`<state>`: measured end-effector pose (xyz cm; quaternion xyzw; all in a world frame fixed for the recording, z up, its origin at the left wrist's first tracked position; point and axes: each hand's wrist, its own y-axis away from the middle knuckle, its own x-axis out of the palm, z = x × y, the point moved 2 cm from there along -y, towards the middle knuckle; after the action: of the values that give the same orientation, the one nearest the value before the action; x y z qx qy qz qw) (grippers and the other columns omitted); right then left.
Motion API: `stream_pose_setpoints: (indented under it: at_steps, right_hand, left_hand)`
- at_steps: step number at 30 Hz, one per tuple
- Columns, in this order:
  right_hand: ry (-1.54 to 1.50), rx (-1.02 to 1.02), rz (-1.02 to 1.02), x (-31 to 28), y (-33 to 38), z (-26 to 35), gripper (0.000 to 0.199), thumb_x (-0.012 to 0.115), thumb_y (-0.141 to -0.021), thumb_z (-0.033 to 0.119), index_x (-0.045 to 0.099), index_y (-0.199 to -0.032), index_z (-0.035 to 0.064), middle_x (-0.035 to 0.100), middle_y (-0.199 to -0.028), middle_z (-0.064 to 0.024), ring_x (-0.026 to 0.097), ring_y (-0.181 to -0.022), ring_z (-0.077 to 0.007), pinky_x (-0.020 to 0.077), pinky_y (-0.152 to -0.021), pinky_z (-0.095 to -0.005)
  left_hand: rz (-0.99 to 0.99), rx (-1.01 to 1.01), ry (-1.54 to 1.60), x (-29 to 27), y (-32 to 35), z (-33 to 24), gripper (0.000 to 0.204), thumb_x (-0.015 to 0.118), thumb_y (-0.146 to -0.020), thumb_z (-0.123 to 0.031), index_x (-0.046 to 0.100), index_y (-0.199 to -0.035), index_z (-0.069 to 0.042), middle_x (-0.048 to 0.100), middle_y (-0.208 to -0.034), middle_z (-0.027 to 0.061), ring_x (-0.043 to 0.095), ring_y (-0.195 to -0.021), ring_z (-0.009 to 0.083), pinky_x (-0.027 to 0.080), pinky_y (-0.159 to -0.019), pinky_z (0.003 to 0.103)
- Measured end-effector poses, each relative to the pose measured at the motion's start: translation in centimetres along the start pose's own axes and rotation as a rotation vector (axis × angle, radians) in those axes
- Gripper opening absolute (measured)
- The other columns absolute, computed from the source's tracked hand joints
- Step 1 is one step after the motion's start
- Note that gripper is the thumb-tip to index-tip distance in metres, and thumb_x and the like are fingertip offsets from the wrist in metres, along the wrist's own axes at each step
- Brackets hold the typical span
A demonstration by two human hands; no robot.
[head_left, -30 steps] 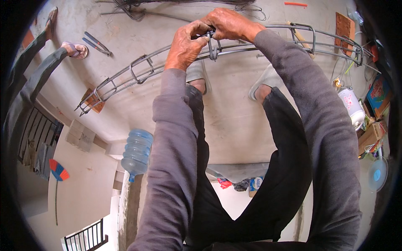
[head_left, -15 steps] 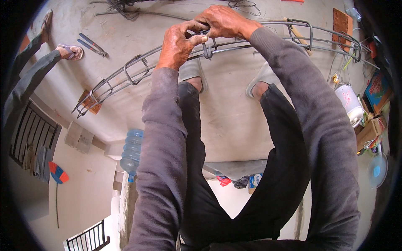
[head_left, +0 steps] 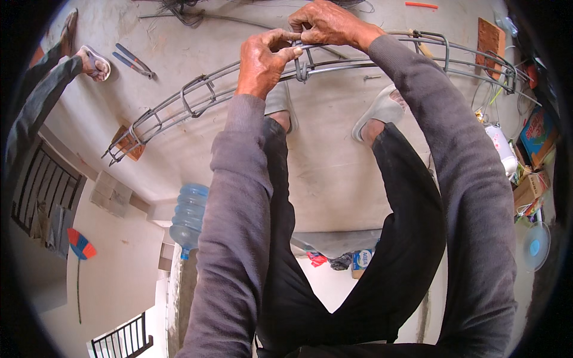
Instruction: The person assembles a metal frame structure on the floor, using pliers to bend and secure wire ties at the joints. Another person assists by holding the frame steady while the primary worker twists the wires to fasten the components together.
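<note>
A long, narrow rebar cage [head_left: 239, 90] made of thin steel bars with rectangular stirrups runs across the floor in front of my feet. My left hand [head_left: 261, 62] is closed, thumb and forefinger pinching the upper part of a stirrup [head_left: 301, 73] near the middle of the cage. Right beside it, on the far bar, my right hand [head_left: 335, 25] is bent over with its fingers curled together. Whatever those fingertips grip is hidden or too small to make out.
Wooden blocks [head_left: 129, 143] lie beneath the cage's left end. Pliers-like cutters [head_left: 135, 61] rest on the floor at left, near another person's sandalled foot [head_left: 94, 64]. At the far edge are tangled wire and a loose rod [head_left: 233, 19]. A reddish board [head_left: 489, 48] lies right.
Both hands have shifted slightly up and right in the picture, staying at the same stirrup. My right hand has lifted a little away from the left. The other person's foot has turned.
</note>
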<state>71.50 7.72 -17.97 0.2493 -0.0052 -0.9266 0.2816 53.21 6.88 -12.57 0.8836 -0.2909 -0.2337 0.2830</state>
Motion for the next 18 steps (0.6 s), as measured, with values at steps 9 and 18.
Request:
stream_pose_setpoints:
  at_steps: [9, 18]
  right_hand:
    - [0.411, -0.093, -0.136, 1.3, 0.2, 0.2, 0.010, 0.064, -0.079, 0.014, 0.063, -0.074, 0.0058, 0.062, -0.065, -0.0155, 0.066, -0.064, -0.0343, 0.0510, -0.056, -0.0457]
    - [0.390, 0.015, -0.269, 1.9, 0.4, 0.1, 0.008, 0.060, -0.080, 0.011, 0.064, -0.074, 0.0076, 0.064, -0.065, -0.0158, 0.066, -0.063, -0.0345, 0.0518, -0.057, -0.0465]
  left_hand:
    - [0.019, 0.028, -0.041, -0.3, -0.6, -0.3, 0.020, 0.070, -0.090, -0.015, 0.072, -0.103, 0.001, 0.072, -0.086, 0.0065, 0.062, -0.070, 0.0131, 0.052, -0.065, 0.028]
    - [-0.230, 0.206, -0.275, 0.6, -0.8, 0.0, 0.010, 0.066, -0.092, -0.009, 0.067, -0.090, 0.002, 0.070, -0.075, 0.0108, 0.067, -0.065, 0.0150, 0.053, -0.062, 0.030]
